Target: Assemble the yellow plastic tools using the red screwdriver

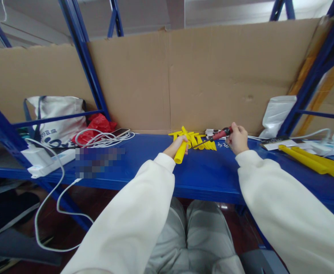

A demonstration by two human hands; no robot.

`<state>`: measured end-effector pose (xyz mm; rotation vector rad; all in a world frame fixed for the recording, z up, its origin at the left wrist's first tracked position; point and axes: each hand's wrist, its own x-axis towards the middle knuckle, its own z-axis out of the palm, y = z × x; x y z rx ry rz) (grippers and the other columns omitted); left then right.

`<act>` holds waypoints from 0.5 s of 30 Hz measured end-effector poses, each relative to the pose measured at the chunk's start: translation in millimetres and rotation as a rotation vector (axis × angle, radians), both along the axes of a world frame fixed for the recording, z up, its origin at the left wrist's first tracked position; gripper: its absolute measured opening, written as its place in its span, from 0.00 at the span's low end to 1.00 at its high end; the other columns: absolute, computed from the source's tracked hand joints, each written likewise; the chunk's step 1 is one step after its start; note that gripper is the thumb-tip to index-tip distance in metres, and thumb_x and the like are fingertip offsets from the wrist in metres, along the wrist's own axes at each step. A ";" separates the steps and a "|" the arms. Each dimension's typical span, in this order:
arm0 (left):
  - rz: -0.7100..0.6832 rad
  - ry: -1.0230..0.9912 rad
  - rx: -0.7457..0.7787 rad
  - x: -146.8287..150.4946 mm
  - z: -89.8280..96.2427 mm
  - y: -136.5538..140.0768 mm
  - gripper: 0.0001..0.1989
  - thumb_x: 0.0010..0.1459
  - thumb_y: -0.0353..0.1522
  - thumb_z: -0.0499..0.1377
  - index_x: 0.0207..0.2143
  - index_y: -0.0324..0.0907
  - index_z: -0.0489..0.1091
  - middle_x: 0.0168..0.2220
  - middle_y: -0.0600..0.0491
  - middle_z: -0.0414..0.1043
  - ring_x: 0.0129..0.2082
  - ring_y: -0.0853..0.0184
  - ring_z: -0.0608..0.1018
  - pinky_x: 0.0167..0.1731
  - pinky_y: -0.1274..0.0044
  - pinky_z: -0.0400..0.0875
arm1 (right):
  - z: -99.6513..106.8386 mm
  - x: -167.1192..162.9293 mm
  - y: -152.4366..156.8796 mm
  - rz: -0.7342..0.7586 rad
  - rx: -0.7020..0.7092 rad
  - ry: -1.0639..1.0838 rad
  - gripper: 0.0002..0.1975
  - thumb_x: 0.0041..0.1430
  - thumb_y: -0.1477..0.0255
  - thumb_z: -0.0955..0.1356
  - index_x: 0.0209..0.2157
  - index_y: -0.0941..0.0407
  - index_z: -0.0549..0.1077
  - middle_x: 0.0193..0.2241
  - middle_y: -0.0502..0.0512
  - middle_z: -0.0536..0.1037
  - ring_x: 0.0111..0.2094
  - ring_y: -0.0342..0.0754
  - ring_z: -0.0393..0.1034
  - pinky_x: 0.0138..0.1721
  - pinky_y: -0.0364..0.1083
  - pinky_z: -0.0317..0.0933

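Note:
My left hand [178, 147] is closed around a yellow tube [179, 155], whose near end points toward me. In my closed right hand [238, 138] is a screwdriver [222, 133] with a red and black handle. Its dark shaft slants down to the left, the tip close to my left hand; whether it touches the tube I cannot tell. Behind and beside my left hand lies a pile of small yellow pieces [209, 145]. Tiny white bits [221, 144] are scattered on the blue shelf [206, 175] near my right hand.
Long yellow tubes [312, 160] lie at the right by a white power strip [326, 147]. A white pouch [277, 116] leans at the back right. Leftward are a cloth bag [58, 114], a red plastic bag [101, 122], coiled white cables [106, 139] and another power strip [52, 163]. Cardboard [212, 76] walls the back.

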<state>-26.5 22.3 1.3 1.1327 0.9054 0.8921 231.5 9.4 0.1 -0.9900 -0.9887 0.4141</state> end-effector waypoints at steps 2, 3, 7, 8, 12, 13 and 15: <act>0.009 0.019 -0.002 -0.5 0.9 -0.6 0.10 0.50 0.31 0.56 0.37 0.42 0.67 0.13 0.59 0.62 0.11 0.66 0.66 0.14 0.78 0.62 | 0.8 2.7 1.9 -0.058 -0.003 0.049 0.27 0.60 0.41 0.69 0.30 0.49 0.60 0.12 0.38 0.56 0.11 0.43 0.54 0.13 0.43 0.46; 0.011 0.028 -0.002 -0.8 1.5 -0.8 0.10 0.50 0.31 0.55 0.37 0.42 0.67 0.13 0.59 0.62 0.11 0.66 0.66 0.14 0.77 0.63 | 1.6 3.6 2.1 -0.087 -0.011 0.072 0.27 0.61 0.41 0.68 0.30 0.49 0.60 0.13 0.38 0.56 0.12 0.43 0.54 0.14 0.44 0.46; -0.011 0.037 -0.002 -1.8 2.1 1.1 0.11 0.48 0.30 0.55 0.36 0.42 0.68 0.13 0.58 0.62 0.11 0.66 0.66 0.15 0.77 0.63 | 4.8 4.7 0.4 -0.149 -0.043 0.136 0.26 0.63 0.41 0.67 0.31 0.48 0.59 0.14 0.38 0.57 0.13 0.43 0.53 0.14 0.44 0.46; -0.018 0.038 -0.002 -2.0 1.8 2.1 0.11 0.48 0.31 0.55 0.36 0.42 0.68 0.13 0.58 0.63 0.11 0.65 0.66 0.15 0.76 0.64 | 5.2 4.6 0.0 -0.157 -0.055 0.150 0.26 0.64 0.41 0.67 0.31 0.48 0.59 0.14 0.39 0.57 0.13 0.43 0.53 0.14 0.44 0.46; -0.043 0.034 -0.010 -2.7 1.0 5.4 0.07 0.48 0.31 0.56 0.33 0.43 0.68 0.14 0.58 0.63 0.12 0.66 0.67 0.16 0.76 0.64 | 5.0 3.0 -1.0 -0.152 -0.085 0.186 0.25 0.65 0.43 0.67 0.31 0.49 0.59 0.14 0.39 0.56 0.13 0.43 0.53 0.14 0.44 0.47; -0.048 0.033 -0.013 -2.7 1.0 5.6 0.06 0.49 0.31 0.56 0.32 0.43 0.67 0.13 0.57 0.63 0.12 0.66 0.67 0.16 0.76 0.65 | 4.7 2.5 -1.1 -0.142 -0.084 0.187 0.25 0.65 0.44 0.67 0.31 0.49 0.60 0.14 0.39 0.57 0.13 0.43 0.53 0.14 0.44 0.47; -0.051 0.035 -0.015 -2.7 1.3 4.9 0.04 0.49 0.31 0.56 0.30 0.43 0.66 0.13 0.57 0.62 0.12 0.66 0.67 0.16 0.76 0.64 | 4.1 1.4 -1.5 -0.122 -0.077 0.183 0.25 0.65 0.44 0.68 0.31 0.49 0.60 0.14 0.39 0.57 0.13 0.43 0.54 0.14 0.44 0.48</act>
